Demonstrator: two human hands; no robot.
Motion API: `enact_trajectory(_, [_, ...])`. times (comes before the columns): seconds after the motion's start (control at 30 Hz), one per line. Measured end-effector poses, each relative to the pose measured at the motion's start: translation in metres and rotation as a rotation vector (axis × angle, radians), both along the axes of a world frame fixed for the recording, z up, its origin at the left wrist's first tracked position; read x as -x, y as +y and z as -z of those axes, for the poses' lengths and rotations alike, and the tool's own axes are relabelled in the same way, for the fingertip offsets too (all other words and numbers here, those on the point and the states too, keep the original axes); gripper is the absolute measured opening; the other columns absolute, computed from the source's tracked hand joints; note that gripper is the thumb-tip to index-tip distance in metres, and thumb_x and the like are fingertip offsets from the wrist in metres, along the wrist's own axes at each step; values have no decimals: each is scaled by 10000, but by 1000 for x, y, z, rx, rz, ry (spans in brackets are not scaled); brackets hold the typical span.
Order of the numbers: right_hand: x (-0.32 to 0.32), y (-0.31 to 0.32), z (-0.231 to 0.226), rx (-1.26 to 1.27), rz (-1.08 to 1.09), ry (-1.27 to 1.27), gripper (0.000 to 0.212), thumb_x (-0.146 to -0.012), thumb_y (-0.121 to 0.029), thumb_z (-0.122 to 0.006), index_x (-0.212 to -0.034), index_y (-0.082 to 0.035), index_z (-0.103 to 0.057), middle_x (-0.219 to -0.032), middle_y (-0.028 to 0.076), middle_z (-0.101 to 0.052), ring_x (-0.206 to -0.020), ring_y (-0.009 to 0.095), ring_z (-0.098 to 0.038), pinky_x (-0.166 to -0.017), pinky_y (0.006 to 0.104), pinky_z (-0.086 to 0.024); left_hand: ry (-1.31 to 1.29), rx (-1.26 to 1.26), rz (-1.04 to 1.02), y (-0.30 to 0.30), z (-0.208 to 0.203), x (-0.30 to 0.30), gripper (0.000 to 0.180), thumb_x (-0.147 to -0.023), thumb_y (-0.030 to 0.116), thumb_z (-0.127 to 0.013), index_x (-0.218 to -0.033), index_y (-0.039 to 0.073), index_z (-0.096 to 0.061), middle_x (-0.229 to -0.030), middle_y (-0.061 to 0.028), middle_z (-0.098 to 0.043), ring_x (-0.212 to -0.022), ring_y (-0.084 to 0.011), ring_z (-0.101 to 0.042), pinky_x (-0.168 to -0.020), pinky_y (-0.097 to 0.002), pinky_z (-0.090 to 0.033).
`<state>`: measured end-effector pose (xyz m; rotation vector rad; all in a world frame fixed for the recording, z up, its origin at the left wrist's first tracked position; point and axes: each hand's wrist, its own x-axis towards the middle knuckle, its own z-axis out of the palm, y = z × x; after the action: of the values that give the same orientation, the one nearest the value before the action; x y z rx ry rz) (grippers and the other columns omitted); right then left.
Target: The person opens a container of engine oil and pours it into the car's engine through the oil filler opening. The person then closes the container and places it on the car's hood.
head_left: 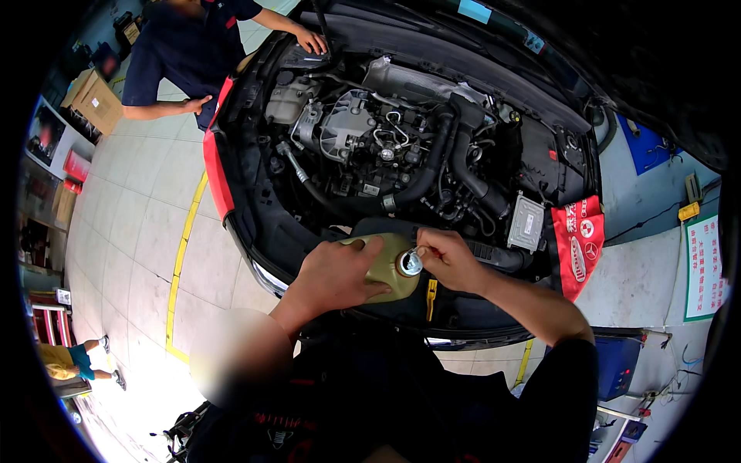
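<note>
My left hand point(336, 273) is closed around the side of a yellow-green plastic jug point(384, 268), its thumb and index finger spread over the surface. The jug is at the front edge of an open engine bay, its mouth facing up toward me. Silvery foil point(411, 263) shows at the round mouth. There my right hand point(448, 261) pinches the foil seal between thumb and fingertips, and these partly cover it. Just beyond both hands lies the car engine point(363, 127). A yellow dipstick-like strip point(431, 299) sits beside the jug on the black front panel.
A co-worker point(181, 58) stands at the far left, one hand on the car's edge. Red covers point(579, 243) drape both fenders. The raised hood point(641, 54) hangs at the upper right. Another person point(77, 361) is at the lower left. A blue machine point(614, 366) stands at right.
</note>
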<state>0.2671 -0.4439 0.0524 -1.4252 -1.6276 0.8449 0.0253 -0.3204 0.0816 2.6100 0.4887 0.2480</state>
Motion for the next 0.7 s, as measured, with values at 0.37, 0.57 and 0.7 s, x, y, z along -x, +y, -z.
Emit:
enact_trajectory(0.37, [56, -35, 32, -651, 393, -238, 141, -827, 17, -671, -835, -21, -536, -781, 103, -532, -659, 276, -557, -567, 353, -470, 37, 17, -5, -1, -3, 4, 715, -807, 516, -838, -1273, 76, -523, -943, -186, -758, -812, -405, -743, -669, -494, -578])
enact_trajectory(0.57, [43, -26, -19, -613, 98, -702, 241, -675, -67, -746, -813, -87, -549, -824, 64, -562, -705, 241, -607, -537, 336, -498, 43, 15, 23, 0, 3, 5, 732, -803, 501, -841, -1277, 51, -510, -904, -199, -753, -797, -405, -740, -680, -495, -575])
enact_trajectory(0.7, [45, -14, -43, -593, -111, -725, 230, -728, -110, -748, -810, -95, -534, -829, 55, -558, -728, 230, -619, -546, 351, -502, 73, 0, 25, 1, 1, 1, 723, -802, 485, -839, -1270, 36, -519, -885, -207, -751, -793, -412, -737, -690, -495, -577])
